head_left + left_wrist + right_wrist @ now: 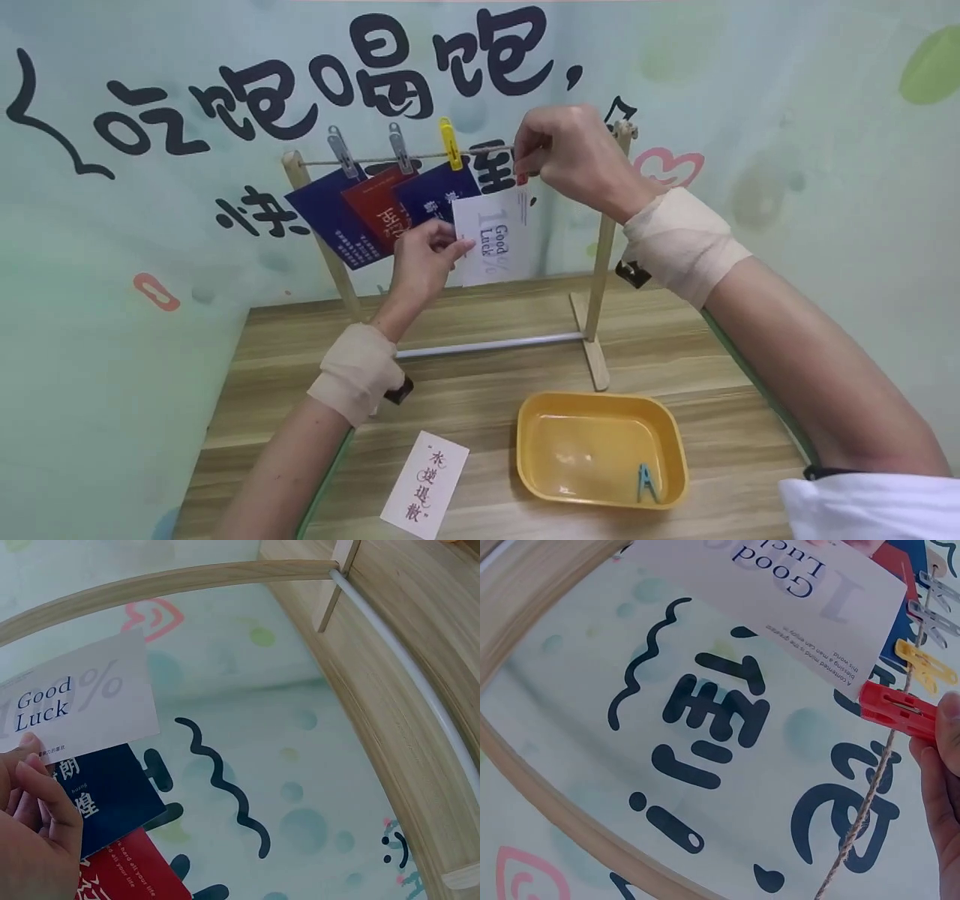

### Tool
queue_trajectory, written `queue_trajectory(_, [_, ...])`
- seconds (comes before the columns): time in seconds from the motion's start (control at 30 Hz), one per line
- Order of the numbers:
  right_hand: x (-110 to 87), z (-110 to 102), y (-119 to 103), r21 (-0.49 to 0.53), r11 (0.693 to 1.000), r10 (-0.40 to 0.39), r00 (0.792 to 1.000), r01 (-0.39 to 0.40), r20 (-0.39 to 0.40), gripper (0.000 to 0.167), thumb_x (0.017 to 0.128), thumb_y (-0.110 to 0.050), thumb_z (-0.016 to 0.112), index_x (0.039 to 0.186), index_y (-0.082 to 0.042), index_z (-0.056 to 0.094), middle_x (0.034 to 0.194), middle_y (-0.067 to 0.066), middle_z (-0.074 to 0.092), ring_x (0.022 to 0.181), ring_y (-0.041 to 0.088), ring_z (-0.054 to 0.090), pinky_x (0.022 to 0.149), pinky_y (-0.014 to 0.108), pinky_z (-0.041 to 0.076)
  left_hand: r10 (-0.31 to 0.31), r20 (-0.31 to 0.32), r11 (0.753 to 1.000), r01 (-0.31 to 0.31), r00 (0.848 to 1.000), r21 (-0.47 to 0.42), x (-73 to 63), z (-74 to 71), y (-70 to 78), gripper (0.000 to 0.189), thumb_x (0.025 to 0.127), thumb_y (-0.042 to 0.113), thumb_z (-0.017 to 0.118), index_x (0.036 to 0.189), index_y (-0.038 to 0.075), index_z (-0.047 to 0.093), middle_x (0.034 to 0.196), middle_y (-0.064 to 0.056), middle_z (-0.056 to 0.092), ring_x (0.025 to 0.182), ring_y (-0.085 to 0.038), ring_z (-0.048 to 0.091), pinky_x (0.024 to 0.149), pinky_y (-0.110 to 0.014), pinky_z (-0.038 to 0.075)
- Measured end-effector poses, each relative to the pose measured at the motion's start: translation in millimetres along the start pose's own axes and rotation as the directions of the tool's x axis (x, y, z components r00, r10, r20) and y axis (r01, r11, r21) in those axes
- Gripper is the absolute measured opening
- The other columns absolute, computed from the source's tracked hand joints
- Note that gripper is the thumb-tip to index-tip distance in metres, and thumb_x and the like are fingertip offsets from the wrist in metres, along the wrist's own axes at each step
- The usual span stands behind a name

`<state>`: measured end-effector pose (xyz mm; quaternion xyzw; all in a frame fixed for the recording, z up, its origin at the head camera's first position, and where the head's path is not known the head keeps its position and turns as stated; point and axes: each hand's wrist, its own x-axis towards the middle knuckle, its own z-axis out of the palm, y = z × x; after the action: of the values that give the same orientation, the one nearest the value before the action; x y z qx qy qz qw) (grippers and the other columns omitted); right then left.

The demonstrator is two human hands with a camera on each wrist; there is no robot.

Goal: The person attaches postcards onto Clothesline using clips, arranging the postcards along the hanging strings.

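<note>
My left hand [426,259] pinches the left edge of a white "Good Luck" card [491,236] between thumb and fingers. A red clothespin [898,709] is gripped by my right hand [566,154]; its jaws are at the card's upper corner, beside the rope [855,829]. Left of the white card, two blue cards [326,214] [112,795] and a red card [379,206] hang from the rope. Two grey clothespins [341,152] [399,148] and a yellow clothespin [450,142] hold them. The white card overlaps the nearer blue card in the head view.
The rope runs between the posts of a wooden rack [600,270] with a pale lower bar [491,346]. In front stands a yellow tray [526,480] with a teal clothespin [646,484] in it. Another white card [425,486] lies on the table left of the tray.
</note>
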<state>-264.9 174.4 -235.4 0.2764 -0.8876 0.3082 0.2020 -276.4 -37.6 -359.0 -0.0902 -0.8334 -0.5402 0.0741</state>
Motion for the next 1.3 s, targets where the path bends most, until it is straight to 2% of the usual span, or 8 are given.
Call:
queue_trajectory(0.17, [5.8, -4.6, 0.3, -0.021, 1.0, 0.012, 1.0, -0.012, -0.025, 0.008, 0.089, 0.007, 0.068, 0.085, 0.001, 0.071, 0.085, 0.01, 0.076, 0.073, 0.014, 0.07, 0.067, 0.013, 0.053, -0.009, 0.01, 1.0, 0.009, 1.0, -0.012, 6.4, 3.0, 6.9, 0.016, 0.091, 0.018, 0.075, 0.1, 0.006, 0.069, 0.09, -0.009, 0.073, 0.07, -0.017, 0.063, 0.057, -0.019, 0.049])
queue_trajectory(0.37, [12.3, -11.4, -0.3, -0.062, 0.998, -0.002, 0.998, -0.003, -0.065, 0.008, 0.091, 0.006, 0.066, 0.086, 0.002, 0.071, 0.087, 0.011, 0.076, 0.074, 0.014, 0.069, 0.064, 0.011, 0.049, -0.035, -0.001, 0.999, 0.035, 0.999, 0.002, 12.0, 2.6, 11.3, 0.015, 0.092, 0.022, 0.073, 0.101, 0.011, 0.069, 0.086, -0.003, 0.071, 0.062, -0.009, 0.059, 0.046, -0.02, 0.044])
queue_trajectory(0.5, [15.7, -15.0, 1.0, -0.069, 0.997, 0.014, 0.996, -0.02, -0.087, 0.009, 0.091, 0.006, 0.065, 0.087, 0.002, 0.071, 0.088, 0.011, 0.076, 0.074, 0.013, 0.067, 0.063, 0.011, 0.047, -0.039, -0.025, 0.999, 0.039, 0.999, -0.022, 15.2, 4.8, 11.9, 0.014, 0.094, 0.02, 0.071, 0.104, 0.01, 0.068, 0.086, -0.004, 0.07, 0.062, -0.01, 0.058, 0.048, -0.019, 0.045])
queue_trajectory(0.77, [20.3, -17.3, 2.4, -0.042, 0.999, 0.027, 0.994, -0.032, -0.108, 0.009, 0.093, 0.004, 0.064, 0.09, 0.001, 0.072, 0.089, 0.009, 0.076, 0.076, 0.011, 0.071, 0.072, 0.015, 0.055, -0.004, -0.027, 1.0, 0.004, 1.0, -0.028, 20.1, 11.6, 13.1, 0.016, 0.095, 0.019, 0.07, 0.107, 0.01, 0.069, 0.094, -0.007, 0.073, 0.067, -0.013, 0.06, 0.05, -0.019, 0.046])
queue_trajectory(0.9, [22.0, -15.3, 2.9, -0.052, 0.998, 0.042, 0.995, -0.047, -0.091, 0.009, 0.093, 0.005, 0.064, 0.091, 0.001, 0.072, 0.089, 0.011, 0.076, 0.077, 0.013, 0.07, 0.071, 0.014, 0.054, -0.008, -0.044, 0.999, 0.006, 0.999, -0.038, 24.1, 11.7, 13.4, 0.016, 0.095, 0.019, 0.07, 0.108, 0.01, 0.068, 0.097, -0.008, 0.074, 0.066, -0.01, 0.059, 0.053, -0.019, 0.048])
queue_trajectory(1.07, [23.6, -12.5, 3.9, -0.071, 0.99, 0.114, 0.992, -0.118, -0.058, 0.008, 0.094, 0.002, 0.065, 0.095, -0.001, 0.072, 0.094, 0.009, 0.076, 0.079, 0.012, 0.068, 0.072, 0.016, 0.055, -0.014, -0.04, 0.998, 0.012, 0.999, -0.065, 27.1, 11.3, 11.6, 0.017, 0.096, 0.018, 0.068, 0.11, 0.008, 0.068, 0.1, -0.009, 0.074, 0.068, -0.009, 0.06, 0.057, -0.019, 0.05])
queue_trajectory(1.3, [29.6, -10.5, 3.3, -0.056, 0.982, 0.179, 0.984, -0.18, -0.019, 0.007, 0.094, -0.002, 0.066, 0.1, -0.003, 0.071, 0.095, 0.009, 0.075, 0.081, 0.014, 0.07, 0.076, 0.021, 0.057, -0.021, -0.046, 0.994, 0.016, 0.999, -0.108, 26.4, 8.3, 7.6, 0.018, 0.096, 0.02, 0.068, 0.11, 0.008, 0.068, 0.097, -0.008, 0.073, 0.062, -0.008, 0.056, 0.05, -0.017, 0.046])
